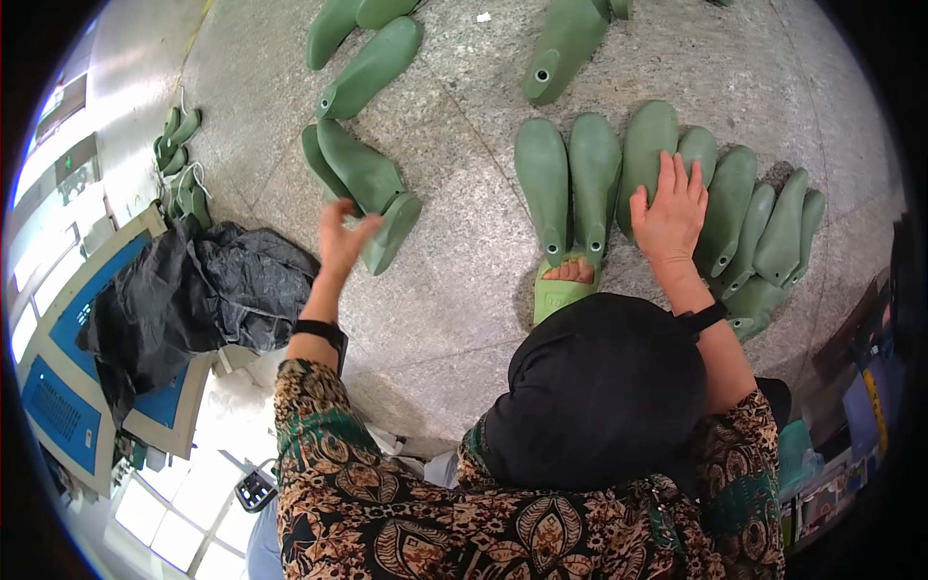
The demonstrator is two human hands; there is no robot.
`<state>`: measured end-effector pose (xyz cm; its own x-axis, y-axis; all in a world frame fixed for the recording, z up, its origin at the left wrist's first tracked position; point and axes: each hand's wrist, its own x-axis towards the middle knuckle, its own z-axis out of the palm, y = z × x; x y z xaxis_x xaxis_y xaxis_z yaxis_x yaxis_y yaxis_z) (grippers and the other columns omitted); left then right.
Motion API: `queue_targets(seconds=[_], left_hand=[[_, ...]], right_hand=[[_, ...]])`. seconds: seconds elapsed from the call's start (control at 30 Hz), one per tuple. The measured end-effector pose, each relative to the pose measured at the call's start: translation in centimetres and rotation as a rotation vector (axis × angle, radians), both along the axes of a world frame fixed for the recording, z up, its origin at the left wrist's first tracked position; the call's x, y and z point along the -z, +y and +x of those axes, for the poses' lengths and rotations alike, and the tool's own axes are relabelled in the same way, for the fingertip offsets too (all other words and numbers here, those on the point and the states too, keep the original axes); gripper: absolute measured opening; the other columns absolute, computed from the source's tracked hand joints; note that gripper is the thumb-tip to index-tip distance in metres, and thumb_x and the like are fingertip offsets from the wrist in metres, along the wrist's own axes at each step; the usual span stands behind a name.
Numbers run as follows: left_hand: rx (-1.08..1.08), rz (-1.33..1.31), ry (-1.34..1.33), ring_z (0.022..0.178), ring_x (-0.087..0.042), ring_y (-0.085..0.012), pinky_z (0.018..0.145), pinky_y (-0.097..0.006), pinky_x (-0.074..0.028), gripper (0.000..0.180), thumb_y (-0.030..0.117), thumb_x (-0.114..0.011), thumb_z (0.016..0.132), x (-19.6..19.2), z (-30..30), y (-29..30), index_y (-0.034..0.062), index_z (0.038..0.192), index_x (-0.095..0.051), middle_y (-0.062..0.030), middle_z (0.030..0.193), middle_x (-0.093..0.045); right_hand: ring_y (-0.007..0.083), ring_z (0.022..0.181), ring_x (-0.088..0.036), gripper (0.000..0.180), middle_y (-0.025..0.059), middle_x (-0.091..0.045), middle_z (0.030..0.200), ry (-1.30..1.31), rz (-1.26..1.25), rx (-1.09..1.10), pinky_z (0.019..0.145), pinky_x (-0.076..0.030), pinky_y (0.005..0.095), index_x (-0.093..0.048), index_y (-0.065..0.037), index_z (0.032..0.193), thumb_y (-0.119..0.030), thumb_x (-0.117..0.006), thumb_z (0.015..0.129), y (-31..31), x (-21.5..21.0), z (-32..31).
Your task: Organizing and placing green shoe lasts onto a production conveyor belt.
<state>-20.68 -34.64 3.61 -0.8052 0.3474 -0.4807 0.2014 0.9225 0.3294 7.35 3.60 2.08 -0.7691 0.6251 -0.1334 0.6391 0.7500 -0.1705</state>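
Floor is speckled grey stone. Black plastic bag lies at 9 o'clock, against blue panels at 8–9 o'clock.

Row of green shoe forms stands side by side on the floor at 2 o'clock. Green sandal, worn on a foot, sits just below the row's first two forms, toward 3 o'clock.

Right hand, 2 o'clock: laid palm-down over the row, fingers slightly apart, across a large form and a shorter one beside it; not wrapped around either.

Left hand, 10 o'clock: fingers and thumb apart, blurred, gripping nothing visible. Nearest to it: cluster of green forms, 10–11 o'clock; contact cannot be told.

Further forms lie at 11 o'clock and 1 o'clock. Small bunch of forms lies far out at 10 o'clock.
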Motion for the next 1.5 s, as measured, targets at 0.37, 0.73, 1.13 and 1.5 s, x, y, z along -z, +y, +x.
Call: queue_targets(seconds=[0.37, 0.73, 1.13, 1.5], left_hand=[[0.219, -0.156, 0.097, 0.103, -0.048, -0.0430, 0.089, -0.047, -0.038, 0.061, 0.028, -0.073, 0.070, 1.1, 6.8, 1.0, -0.0009, 0.114, -0.042, -0.0257, 0.111, -0.052], [0.279, 0.080, 0.224, 0.071, -0.063, -0.0410, 0.067, -0.047, -0.050, 0.053, 0.040, -0.064, 0.077, -1.6, 2.6, 26.6, -0.0064, 0.097, -0.050, -0.0249, 0.075, -0.063], [0.378, 0.146, 0.152, 0.096, -0.056, -0.0418, 0.081, -0.046, -0.046, 0.065, 0.051, -0.065, 0.075, 1.8, -0.1, 35.3, -0.0019, 0.107, -0.049, -0.0275, 0.108, -0.053], [0.414, -0.059, 0.261, 0.095, -0.055, -0.0425, 0.081, -0.046, -0.048, 0.054, 0.042, -0.075, 0.066, 2.2, 4.9, 34.4, -0.0007, 0.096, -0.063, -0.0266, 0.120, -0.041]], right_hand=[[0.0458, 0.117, -0.040, 0.056, 0.0233, -0.049, 0.124, 0.041, -0.034, -0.010, 0.096, -0.032, 0.0543, -0.046, 0.002, 0.123, -0.027, -0.055, 0.076, -0.3, -0.3, -0.6], [0.0458, 0.121, -0.037, 0.057, 0.0238, -0.048, 0.126, 0.017, -0.068, 0.047, 0.096, -0.030, 0.0566, -0.046, 0.002, 0.124, -0.026, -0.056, 0.075, 0.6, -0.7, -0.1], [0.0464, 0.122, -0.036, 0.057, 0.0253, -0.046, 0.127, 0.038, -0.105, 0.066, 0.099, -0.029, 0.0576, -0.047, 0.003, 0.124, -0.026, -0.055, 0.076, 0.1, -0.4, -0.1], [0.0448, 0.123, -0.036, 0.056, 0.0239, -0.046, 0.128, 0.014, -0.123, 0.086, 0.100, -0.028, 0.0571, -0.047, 0.001, 0.125, -0.026, -0.053, 0.077, -0.1, -0.7, -0.5]])
